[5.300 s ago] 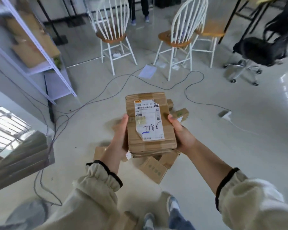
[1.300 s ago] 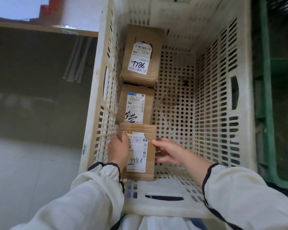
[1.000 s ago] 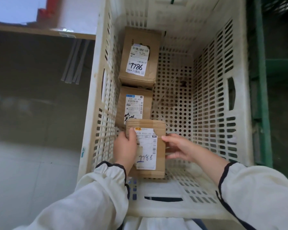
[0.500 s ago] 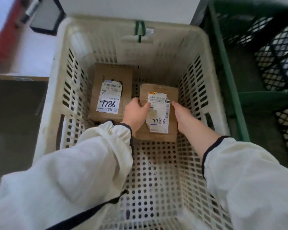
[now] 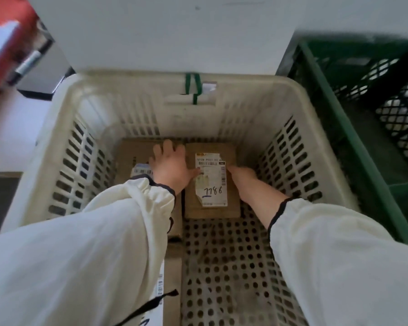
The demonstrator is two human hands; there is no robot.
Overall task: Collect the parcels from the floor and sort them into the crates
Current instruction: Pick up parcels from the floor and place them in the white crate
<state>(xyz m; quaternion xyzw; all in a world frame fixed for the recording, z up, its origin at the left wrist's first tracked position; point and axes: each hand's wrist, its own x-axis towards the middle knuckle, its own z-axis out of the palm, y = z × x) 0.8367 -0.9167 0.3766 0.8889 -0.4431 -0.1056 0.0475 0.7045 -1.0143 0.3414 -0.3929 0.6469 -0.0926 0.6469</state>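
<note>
A cream plastic crate (image 5: pixel 245 83), floor punched with round holes and sides slotted, is standing against a plain white wall (image 5: pixel 163 31), a green lattice crate (image 5: pixel 339 128) just beside its right edge. A flat brown cardboard parcel (image 5: pixel 210 211) labelled 7786 is lying at the crate's far edge, beside a second box (image 5: pixel 130 156) in the far left corner. The left hand (image 5: pixel 172 165) is resting spread-fingered across both, while the right hand (image 5: pixel 242 177) is touching the parcel's right side, its grip too hidden to tell.
</note>
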